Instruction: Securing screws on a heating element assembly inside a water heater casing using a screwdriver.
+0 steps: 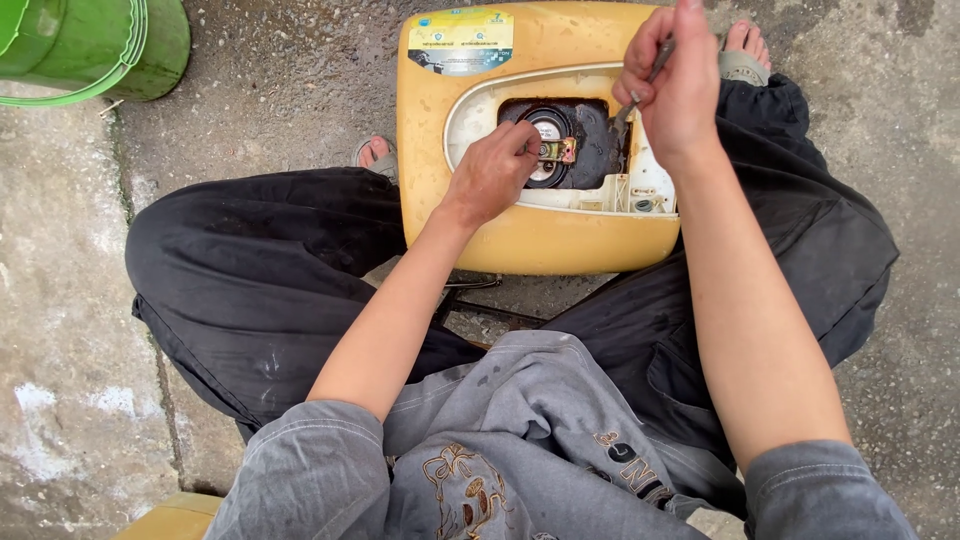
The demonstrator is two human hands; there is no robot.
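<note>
Left hand [492,172]: nearer, fingers pinched on the small brass fitting [556,151] in the dark opening of the yellow casing [540,235]. Right hand [678,85]: beyond, gripping a slim tool [640,92], tip slanting down-left towards that fitting. Green bucket [90,45]: far left.

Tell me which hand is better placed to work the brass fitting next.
Probably the left hand: its fingertips already touch the brass fitting inside the yellow casing. The right hand holds a slim tool above, farther off.

Dark opening [590,140] in yellow casing [530,235] is tight: left hand [492,175] fills its left side, brass fitting [560,151] mid, right hand [672,90] w/ tool [640,92] over right edge. Knees box both sides. Green bucket [95,45] well apart, bare concrete floor [60,300] on left.
</note>
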